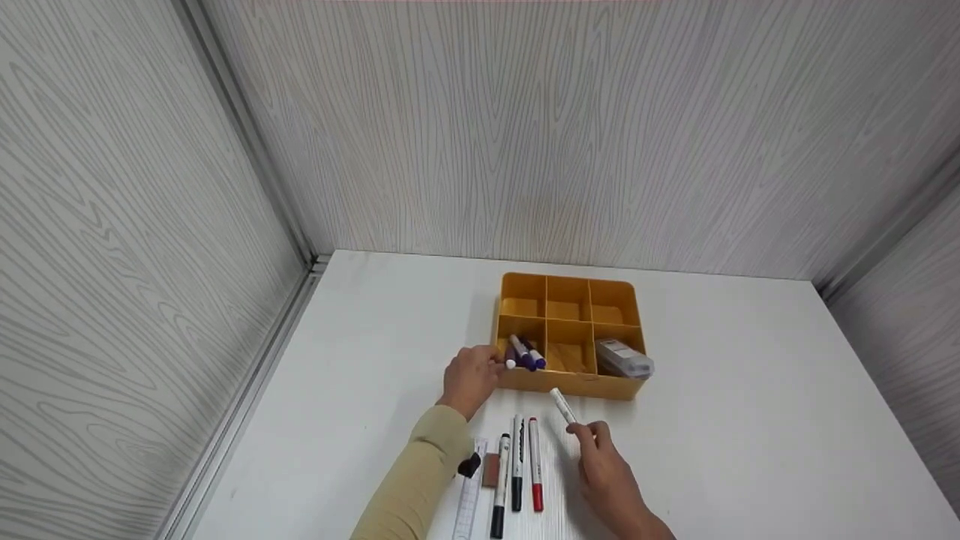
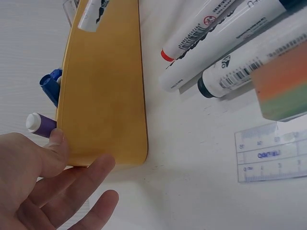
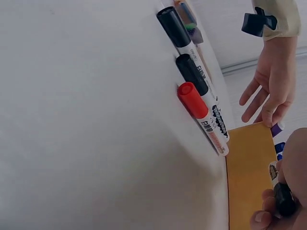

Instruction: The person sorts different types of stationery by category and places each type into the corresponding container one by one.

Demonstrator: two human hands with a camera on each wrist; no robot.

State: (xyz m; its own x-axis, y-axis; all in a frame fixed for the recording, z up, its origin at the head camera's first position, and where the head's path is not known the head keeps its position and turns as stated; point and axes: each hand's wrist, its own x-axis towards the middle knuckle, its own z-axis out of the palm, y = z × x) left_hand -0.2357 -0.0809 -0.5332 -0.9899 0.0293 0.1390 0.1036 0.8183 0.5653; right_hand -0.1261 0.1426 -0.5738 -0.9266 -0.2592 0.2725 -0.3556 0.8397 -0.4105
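Note:
A yellow six-compartment organizer box [image 1: 570,385] stands on the white table. My left hand [image 1: 471,379] holds its front-left corner, with the thumb [image 2: 56,143] at the top edge beside a purple marker [image 2: 45,125] and the outer fingers loose. Several blue and purple markers [image 1: 525,352] lean in the front-left compartment. Just in front of the box, my right hand [image 1: 609,476] grips a white marker [image 1: 562,405] with a black cap [image 3: 284,199], its far end tilted towards the box. Part of this grip is hidden in the right wrist view.
Near the front lie a red-capped marker [image 1: 535,461], two black-capped markers [image 1: 517,457], a reddish and green eraser [image 1: 490,470] and a clear ruler [image 1: 469,499]. A clear plastic case [image 1: 624,358] sits in the front-right compartment. Wood-grain panels [image 1: 487,135] enclose the table.

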